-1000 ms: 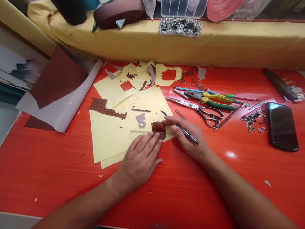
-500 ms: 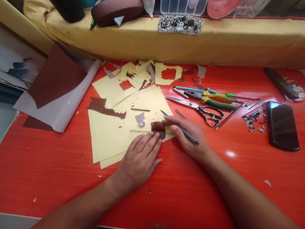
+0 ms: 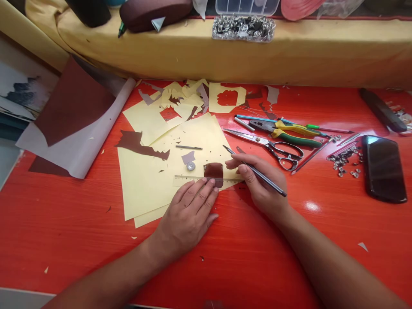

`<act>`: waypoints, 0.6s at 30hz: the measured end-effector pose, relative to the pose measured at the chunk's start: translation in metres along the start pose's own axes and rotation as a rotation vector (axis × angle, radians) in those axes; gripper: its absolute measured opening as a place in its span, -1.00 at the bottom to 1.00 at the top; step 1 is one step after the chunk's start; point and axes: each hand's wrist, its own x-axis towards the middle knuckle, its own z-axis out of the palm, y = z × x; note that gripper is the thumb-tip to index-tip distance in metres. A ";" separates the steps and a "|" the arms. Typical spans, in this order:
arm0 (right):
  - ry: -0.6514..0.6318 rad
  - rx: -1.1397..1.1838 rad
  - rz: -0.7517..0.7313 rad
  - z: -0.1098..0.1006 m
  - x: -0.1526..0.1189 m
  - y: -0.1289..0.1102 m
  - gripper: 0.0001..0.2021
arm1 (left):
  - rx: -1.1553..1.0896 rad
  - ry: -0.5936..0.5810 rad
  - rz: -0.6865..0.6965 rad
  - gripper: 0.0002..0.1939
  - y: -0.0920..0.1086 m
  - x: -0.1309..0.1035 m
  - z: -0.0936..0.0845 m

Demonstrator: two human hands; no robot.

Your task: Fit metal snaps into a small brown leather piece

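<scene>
A small brown leather piece point(image 3: 213, 171) with metal snaps at its upper corners lies on yellow paper point(image 3: 144, 189). Across its lower part lies a clear ruler point(image 3: 183, 180). My left hand point(image 3: 189, 210) rests flat, its fingertips on the ruler and the lower edge of the piece. To the right, my right hand point(image 3: 262, 184) grips a dark pen point(image 3: 267, 182), its tip raised up and left, a little right of the piece. A round metal disc point(image 3: 191, 166) and a thin dark rod point(image 3: 189, 147) lie on the paper.
Scissors point(image 3: 264, 143), pliers point(image 3: 286, 130) and pens lie behind my right hand. Farther right are loose snaps point(image 3: 343, 163) and a phone point(image 3: 384, 168). Paper scraps point(image 3: 183, 101) lie at the back, rolled brown material point(image 3: 77, 107) at the left, and a snap box point(image 3: 243, 28) on the ledge.
My right hand has moved right with the pen, away from the brown piece, whose upper right corner now shows. My left hand holds its place on the ruler.
</scene>
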 end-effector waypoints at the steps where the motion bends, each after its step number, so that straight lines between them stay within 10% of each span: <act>1: 0.032 0.026 0.013 0.000 -0.001 -0.001 -0.79 | -0.001 0.002 0.000 -0.53 0.000 0.000 0.000; 18: -0.011 0.230 0.083 -0.001 -0.008 0.007 -0.69 | -0.016 0.000 -0.018 -0.53 0.000 -0.001 0.001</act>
